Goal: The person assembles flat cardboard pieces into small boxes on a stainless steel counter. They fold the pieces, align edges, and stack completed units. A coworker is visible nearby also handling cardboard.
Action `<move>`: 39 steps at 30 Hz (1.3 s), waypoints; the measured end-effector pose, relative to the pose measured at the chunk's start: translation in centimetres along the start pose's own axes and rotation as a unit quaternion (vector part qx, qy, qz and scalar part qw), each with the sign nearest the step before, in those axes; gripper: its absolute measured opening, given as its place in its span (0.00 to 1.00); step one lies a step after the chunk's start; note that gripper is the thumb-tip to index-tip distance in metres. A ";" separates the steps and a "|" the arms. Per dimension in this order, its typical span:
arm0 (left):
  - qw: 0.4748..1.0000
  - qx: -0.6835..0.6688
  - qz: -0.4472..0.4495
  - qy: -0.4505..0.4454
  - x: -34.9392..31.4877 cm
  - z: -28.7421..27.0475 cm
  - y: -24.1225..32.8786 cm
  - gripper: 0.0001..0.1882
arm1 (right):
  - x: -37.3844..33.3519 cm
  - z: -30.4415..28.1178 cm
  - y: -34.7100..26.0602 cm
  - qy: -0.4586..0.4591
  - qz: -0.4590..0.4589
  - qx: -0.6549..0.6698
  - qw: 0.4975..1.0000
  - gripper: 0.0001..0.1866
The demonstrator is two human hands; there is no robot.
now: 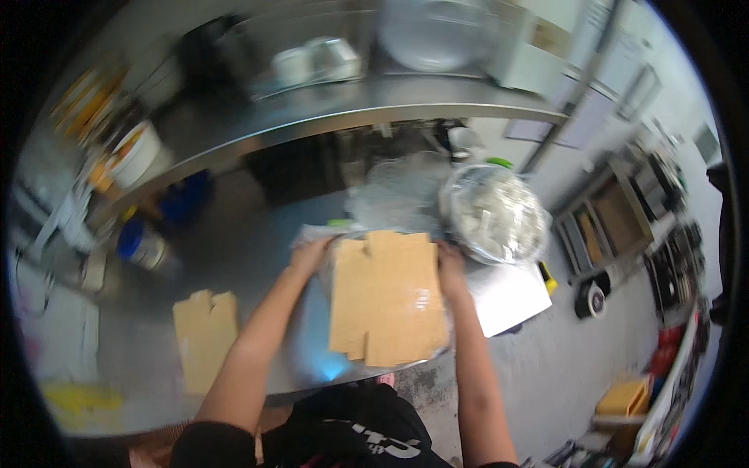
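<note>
Your left hand (312,253) is at the upper left side of the notched tan sheets (388,300), your right hand (451,271) at their upper right; the contact is blurred, so I cannot tell whether either grasps them. They lie between your hands at the frame's centre, long axis running top to bottom, neither hand clearly nearer. Beyond your right hand sits a film-covered bowl (452,221); at lower left, a second tan piece (206,343) lies on the surface (261,249)
</note>
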State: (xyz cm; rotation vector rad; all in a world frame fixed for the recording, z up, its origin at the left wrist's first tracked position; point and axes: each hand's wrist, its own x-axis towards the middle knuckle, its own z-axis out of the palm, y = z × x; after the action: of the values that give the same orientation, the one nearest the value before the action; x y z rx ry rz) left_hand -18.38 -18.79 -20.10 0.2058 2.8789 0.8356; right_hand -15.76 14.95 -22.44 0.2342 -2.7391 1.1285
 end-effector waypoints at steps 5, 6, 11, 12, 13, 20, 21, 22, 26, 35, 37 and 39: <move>0.995 -0.058 -0.023 0.073 -5.7 1.4 0.4 0.19 | -0.8 -1.9 -0.8 0.008 -0.083 -0.034 0.996 0.17; 0.998 -0.039 -0.008 0.058 -7.3 1.3 0.5 0.18 | -1.3 -2.9 -1.7 0.007 -0.015 0.040 0.999 0.17; 0.946 -0.289 0.049 0.138 -15.4 0.3 3.0 0.16 | -6.5 -6.6 -7.6 0.124 0.015 0.029 0.992 0.17; 0.939 -0.276 0.045 0.202 -16.8 0.9 4.5 0.17 | -7.2 -6.1 -8.5 0.089 0.026 0.064 0.994 0.17; 0.929 -0.265 0.041 0.255 -17.8 1.3 5.8 0.18 | -7.8 -5.7 -9.4 0.064 0.018 0.105 0.992 0.16; 0.929 -0.282 0.036 0.237 -17.0 4.9 9.4 0.28 | -8.0 -5.4 -12.2 -0.004 0.162 -0.030 0.986 0.23; 0.930 -0.308 -0.007 0.202 -16.9 5.4 9.5 0.31 | -7.8 -5.8 -12.5 -0.041 0.208 -0.050 0.976 0.23; 0.930 -0.317 -0.016 0.187 -16.8 5.7 9.3 0.35 | -7.7 -5.9 -12.8 -0.063 0.206 -0.075 0.974 0.24; 0.919 -0.353 -0.004 0.177 -16.9 6.8 8.5 0.35 | -8.1 -5.6 -13.2 -0.019 0.211 -0.084 0.974 0.25; 0.963 -0.142 -0.003 0.228 -17.8 3.7 8.3 0.36 | -7.9 -5.5 -10.3 0.006 0.198 0.058 0.978 0.20; 0.947 -0.098 0.032 0.304 -18.9 0.0 5.6 0.35 | -8.0 -5.8 -10.1 -0.009 0.223 0.055 0.973 0.21; 0.936 0.025 -0.028 0.351 -20.6 -4.6 0.4 0.35 | -8.2 -5.9 -10.3 -0.039 0.227 -0.007 0.973 0.24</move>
State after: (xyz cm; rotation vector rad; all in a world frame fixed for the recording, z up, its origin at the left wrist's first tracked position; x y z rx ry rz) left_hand 1.07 -24.29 -14.13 -0.2232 3.5379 0.9825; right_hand -5.03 12.57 -13.03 -0.3805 -2.9550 1.2175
